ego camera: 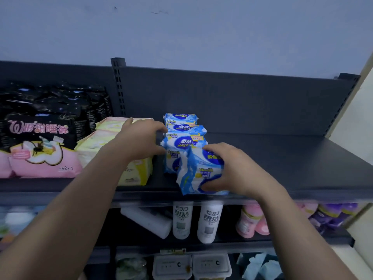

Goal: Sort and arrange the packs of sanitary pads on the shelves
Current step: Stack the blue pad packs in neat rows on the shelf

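On the dark top shelf (282,158) stands a row of blue-and-white pad packs (184,131), one behind another. My right hand (232,168) grips the front blue pack (198,174) at the shelf's front edge, tilted a little. My left hand (141,138) reaches over the yellow packs (105,138) and curls its fingers round the left side of the blue pack (182,144) just behind the front one. Black-and-pink packs (40,142) fill the shelf's left part.
The right half of the top shelf is bare metal. A slotted upright post (119,87) rises behind the yellow packs. Below, white bottles (210,221), pink containers (252,221) and purple packs (333,215) stand on the lower shelf; white boxes (191,265) lie lower still.
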Demonstrator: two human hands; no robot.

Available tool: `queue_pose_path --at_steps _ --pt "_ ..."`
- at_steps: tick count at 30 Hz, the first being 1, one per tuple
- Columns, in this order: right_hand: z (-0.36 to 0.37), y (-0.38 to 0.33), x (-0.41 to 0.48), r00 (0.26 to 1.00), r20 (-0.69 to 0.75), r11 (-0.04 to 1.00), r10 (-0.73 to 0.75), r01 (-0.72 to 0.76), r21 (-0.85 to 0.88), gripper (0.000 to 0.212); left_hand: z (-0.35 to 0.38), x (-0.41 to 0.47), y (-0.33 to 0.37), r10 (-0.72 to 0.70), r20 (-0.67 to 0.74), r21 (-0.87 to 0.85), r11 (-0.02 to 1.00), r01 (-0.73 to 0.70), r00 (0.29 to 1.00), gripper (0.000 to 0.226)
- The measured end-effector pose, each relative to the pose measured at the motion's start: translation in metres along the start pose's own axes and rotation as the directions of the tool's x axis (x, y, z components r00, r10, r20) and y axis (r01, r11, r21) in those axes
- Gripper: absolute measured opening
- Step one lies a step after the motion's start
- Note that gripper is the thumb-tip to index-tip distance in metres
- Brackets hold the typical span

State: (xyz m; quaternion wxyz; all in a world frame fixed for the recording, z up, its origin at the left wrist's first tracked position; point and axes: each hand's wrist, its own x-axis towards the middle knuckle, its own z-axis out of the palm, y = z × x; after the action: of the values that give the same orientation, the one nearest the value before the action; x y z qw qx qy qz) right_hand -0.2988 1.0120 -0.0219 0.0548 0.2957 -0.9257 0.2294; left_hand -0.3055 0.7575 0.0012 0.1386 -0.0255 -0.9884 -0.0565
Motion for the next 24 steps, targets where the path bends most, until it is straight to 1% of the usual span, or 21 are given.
queue_pose_path --at_steps 3,6,9,12,14,17,20,22,24 --pt "0.015 -0.018 0.012 0.999 -0.002 0.997 -0.035 0.035 -0.065 0.078 0.003 -0.019 -0.013 -0.058 -0.170 -0.100 0.994 0.041 0.984 0.043" --pt "0.024 -0.029 0.020 0.999 -0.001 0.988 -0.037 0.037 -0.150 0.078 0.009 -0.033 -0.022 -0.058 -0.301 -0.145 0.989 0.015 0.952 0.037" --pt "0.027 -0.033 0.022 0.999 0.004 0.982 -0.049 0.049 -0.182 0.079 0.013 -0.039 -0.027 -0.060 -0.330 -0.157 0.988 0.008 0.942 0.032" --pt "0.019 -0.029 0.019 1.000 0.019 0.996 -0.006 0.008 -0.094 0.078 0.014 -0.039 -0.025 -0.041 -0.335 -0.148 0.989 -0.009 0.941 0.032" --pt "0.007 -0.024 0.016 1.000 -0.012 0.998 0.015 -0.016 -0.055 0.071 0.014 -0.036 -0.020 -0.019 -0.315 -0.152 0.988 -0.031 0.949 0.033" --pt "-0.013 -0.011 0.008 0.996 -0.062 0.997 0.062 -0.065 -0.048 0.062 0.017 -0.024 -0.006 0.046 -0.261 -0.107 0.991 -0.076 0.964 0.037" --pt "-0.028 0.004 -0.001 0.987 -0.086 0.990 0.138 -0.139 -0.001 0.055 0.022 -0.009 0.014 0.092 -0.176 -0.072 0.992 -0.106 0.980 0.050" --pt "-0.035 0.014 -0.006 0.981 -0.087 0.984 0.176 -0.175 0.021 0.049 0.024 -0.001 0.026 0.106 -0.071 -0.080 0.991 -0.112 0.992 0.064" --pt "-0.043 0.024 -0.011 0.972 -0.104 0.977 0.211 -0.210 0.024 0.045 0.028 0.008 0.037 0.129 0.070 -0.050 0.991 -0.125 0.989 0.083"
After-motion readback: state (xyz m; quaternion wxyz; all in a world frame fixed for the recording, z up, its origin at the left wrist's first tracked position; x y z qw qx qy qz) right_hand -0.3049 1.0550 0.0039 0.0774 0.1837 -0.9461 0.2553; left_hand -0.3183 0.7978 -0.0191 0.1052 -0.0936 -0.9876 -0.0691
